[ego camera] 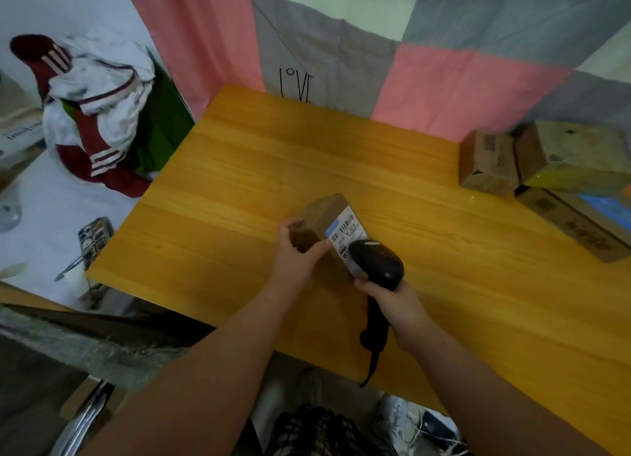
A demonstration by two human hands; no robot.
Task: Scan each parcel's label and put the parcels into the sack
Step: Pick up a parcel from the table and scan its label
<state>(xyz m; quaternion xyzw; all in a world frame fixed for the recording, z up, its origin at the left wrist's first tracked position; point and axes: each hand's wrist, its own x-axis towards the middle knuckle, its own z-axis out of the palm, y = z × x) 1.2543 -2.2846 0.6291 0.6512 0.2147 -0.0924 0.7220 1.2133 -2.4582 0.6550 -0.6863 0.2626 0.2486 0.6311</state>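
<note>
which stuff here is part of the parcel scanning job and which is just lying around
Job: parcel with label in the left hand; black scanner in the right hand; three more parcels at the table's right edge.
Lying about: red-and-white jacket heap on the left; patchwork cloth behind the table.

Mid-table (273,169), your left hand (297,254) holds a parcel (322,213). Your right hand (392,298) holds the scanner (377,262) just right of it, over its label (348,230). More parcels (488,162) cluster at the table's far right. A hanging cloth (327,46) is behind, and heaped clothes (95,107) lie off to the left.
</note>
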